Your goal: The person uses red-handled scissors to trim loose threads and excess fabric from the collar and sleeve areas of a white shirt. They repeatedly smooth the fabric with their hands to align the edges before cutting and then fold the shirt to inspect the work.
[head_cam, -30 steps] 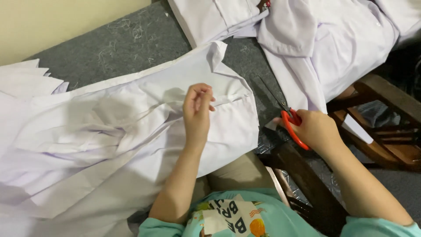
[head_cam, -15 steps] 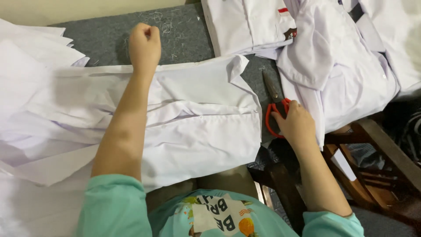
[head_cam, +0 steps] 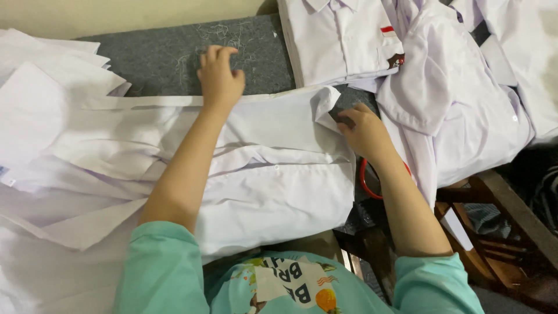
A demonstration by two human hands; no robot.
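Observation:
A white shirt (head_cam: 273, 174) lies spread flat on the grey felt table top (head_cam: 157, 58) in front of me. My left hand (head_cam: 220, 72) reaches across it, fingers curled, with its heel on the shirt's far edge and nothing visible in it. My right hand (head_cam: 363, 132) pinches the shirt's folded right corner (head_cam: 326, 103). Red-handled scissors (head_cam: 365, 181) lie on the table, partly hidden under my right forearm.
More white shirts lie in a stack at the back (head_cam: 343, 40) and in a loose heap at the right (head_cam: 465, 110). White cloth pieces (head_cam: 46, 104) pile up at the left. A wooden chair frame (head_cam: 500, 221) stands below the table's right edge.
My right hand let go of the scissors and moved left to take the shirt's corner. My left hand came down from a raised fist onto the shirt's far edge.

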